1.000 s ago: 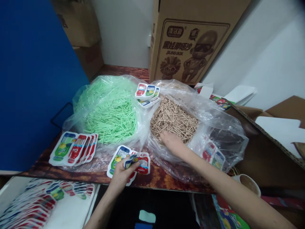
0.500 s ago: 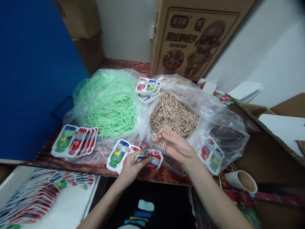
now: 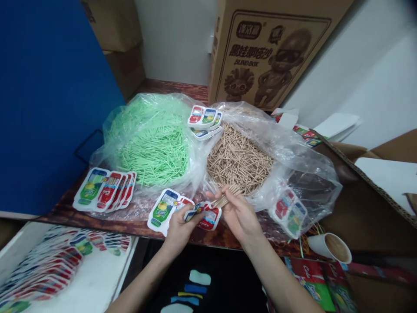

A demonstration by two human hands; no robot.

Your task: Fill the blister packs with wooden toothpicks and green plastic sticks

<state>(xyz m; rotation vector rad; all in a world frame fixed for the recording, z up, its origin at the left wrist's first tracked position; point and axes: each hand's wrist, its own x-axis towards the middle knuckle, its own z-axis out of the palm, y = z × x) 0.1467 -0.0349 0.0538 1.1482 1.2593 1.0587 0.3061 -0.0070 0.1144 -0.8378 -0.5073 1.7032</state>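
Observation:
My left hand (image 3: 177, 224) is closed on a small printed blister pack (image 3: 206, 215), held just over the table's front edge. My right hand (image 3: 239, 213) pinches a small bunch of tan sticks (image 3: 226, 198) and holds them right at the pack. Behind my hands a clear bag holds a heap of tan sticks (image 3: 239, 158). A second bag to the left holds green sticks (image 3: 153, 145). More printed packs (image 3: 164, 208) lie on the table beside my left hand.
A fanned row of filled packs (image 3: 106, 191) lies at the left front; another stack (image 3: 204, 119) rests between the bags. A printed cardboard box (image 3: 267, 52) stands behind, a paper cup (image 3: 329, 245) at the right, a blue board (image 3: 48, 95) at the left.
My right hand lifted a bunch of tan sticks out of the bag and brought them toward me, down to the pack in my left hand. The left hand shifted slightly right.

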